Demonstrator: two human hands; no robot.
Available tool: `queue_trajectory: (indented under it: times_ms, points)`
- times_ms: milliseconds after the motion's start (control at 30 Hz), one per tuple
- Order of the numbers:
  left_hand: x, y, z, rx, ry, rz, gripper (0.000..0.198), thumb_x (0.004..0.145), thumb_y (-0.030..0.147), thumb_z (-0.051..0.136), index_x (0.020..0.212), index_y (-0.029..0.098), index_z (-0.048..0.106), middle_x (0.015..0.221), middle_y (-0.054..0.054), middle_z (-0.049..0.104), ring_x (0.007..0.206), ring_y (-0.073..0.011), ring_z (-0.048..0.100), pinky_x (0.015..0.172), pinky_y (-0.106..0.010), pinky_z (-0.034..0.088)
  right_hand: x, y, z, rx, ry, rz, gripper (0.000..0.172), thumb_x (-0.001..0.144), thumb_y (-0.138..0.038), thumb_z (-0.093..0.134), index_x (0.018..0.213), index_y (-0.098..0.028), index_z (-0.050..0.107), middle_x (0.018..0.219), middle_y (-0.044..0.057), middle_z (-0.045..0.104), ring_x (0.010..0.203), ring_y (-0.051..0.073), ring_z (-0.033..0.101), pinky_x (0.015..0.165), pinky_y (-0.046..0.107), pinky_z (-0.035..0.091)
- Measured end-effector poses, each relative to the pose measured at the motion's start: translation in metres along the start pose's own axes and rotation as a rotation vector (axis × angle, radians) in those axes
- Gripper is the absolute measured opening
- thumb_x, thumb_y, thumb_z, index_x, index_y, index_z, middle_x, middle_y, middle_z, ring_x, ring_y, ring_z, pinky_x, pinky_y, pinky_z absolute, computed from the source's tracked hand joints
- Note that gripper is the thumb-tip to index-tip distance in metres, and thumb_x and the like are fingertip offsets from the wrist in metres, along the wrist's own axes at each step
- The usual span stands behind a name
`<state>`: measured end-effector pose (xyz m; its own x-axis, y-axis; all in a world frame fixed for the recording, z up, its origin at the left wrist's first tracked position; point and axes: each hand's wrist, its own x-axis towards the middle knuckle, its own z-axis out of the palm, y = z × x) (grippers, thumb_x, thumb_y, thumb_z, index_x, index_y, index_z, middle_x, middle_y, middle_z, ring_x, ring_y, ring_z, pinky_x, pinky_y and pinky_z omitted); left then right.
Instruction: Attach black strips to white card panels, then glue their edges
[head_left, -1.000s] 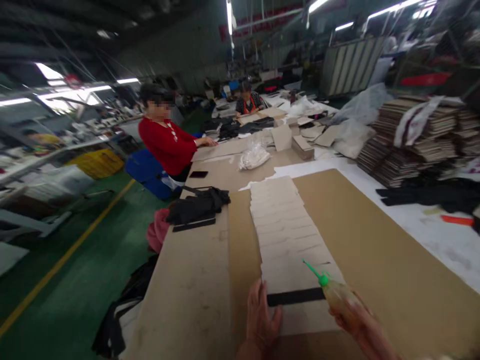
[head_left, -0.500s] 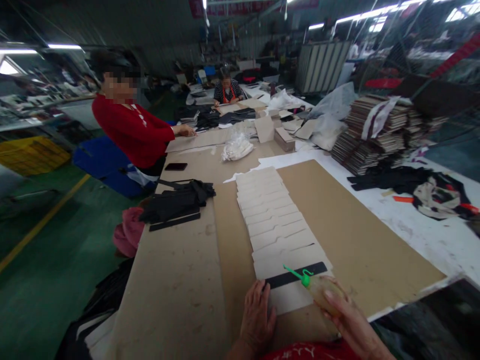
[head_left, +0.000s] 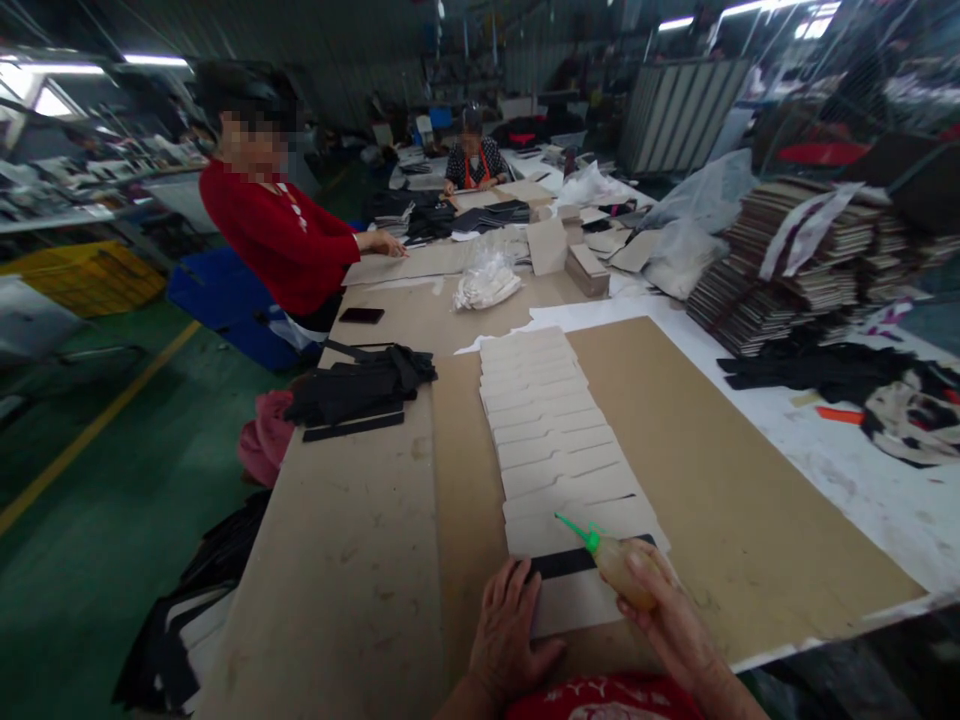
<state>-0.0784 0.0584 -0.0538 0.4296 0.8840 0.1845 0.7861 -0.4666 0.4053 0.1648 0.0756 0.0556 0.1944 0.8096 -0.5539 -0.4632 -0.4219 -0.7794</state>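
My right hand is wrapped around a squeeze bottle of yellowish liquid with a green nozzle. The nozzle points left and away, above the nearest pale card piece. Across that piece lies a black strip, partly hidden by the bottle. My left hand rests flat at the strip's left end, fingers stretched forward. Beyond the strip, a row of overlapping pale card pieces runs up the table.
Black strips lie in a heap on the left, near a phone. A bag of white pieces sits further back. Stacked boards stand at right. A co-worker in red works at the table's left side; another person sits at the far end.
The bottle in my right hand has moved left, its nozzle now past the strip over the pale card. My left hand stays at the strip's end. The view has shifted slightly.
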Motion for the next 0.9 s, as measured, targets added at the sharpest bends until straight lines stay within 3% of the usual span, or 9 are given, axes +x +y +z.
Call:
queue_trajectory:
  times_ms: [233, 433, 900]
  points:
    - [0.005, 0.001, -0.003, 0.076, 0.006, 0.039, 0.071, 0.087, 0.060, 0.058, 0.148, 0.029, 0.039, 0.154, -0.004, 0.043, 0.141, -0.0278, 0.035, 0.112, -0.043, 0.032, 0.000, 0.008, -0.001, -0.047, 0.028, -0.011, 0.056, 0.066, -0.050, 0.087, 0.108, -0.028, 0.058, 0.099, -0.001, 0.069, 0.074, 0.016, 0.061, 0.053, 0.022, 0.045]
    - [0.011, 0.004, -0.004, 0.156, 0.093, 0.068, 0.070, 0.083, 0.059, 0.062, 0.143, 0.027, 0.047, 0.148, -0.003, 0.051, 0.137, -0.0233, 0.037, 0.109, -0.036, 0.027, 0.006, 0.014, -0.010, -0.057, 0.065, 0.025, 0.060, 0.064, -0.055, 0.085, 0.110, -0.029, 0.056, 0.098, 0.000, 0.070, 0.073, 0.018, 0.062, 0.052, 0.023, 0.043]
    - [0.016, 0.012, 0.001, 0.162, 0.151, 0.030, 0.067, 0.085, 0.068, 0.054, 0.137, 0.025, 0.054, 0.142, -0.005, 0.057, 0.131, -0.0261, 0.043, 0.100, -0.040, 0.034, 0.019, 0.025, -0.008, -0.146, 0.010, 0.010, 0.069, 0.065, -0.057, 0.082, 0.118, -0.027, 0.051, 0.102, 0.004, 0.069, 0.076, 0.020, 0.062, 0.056, 0.026, 0.046]
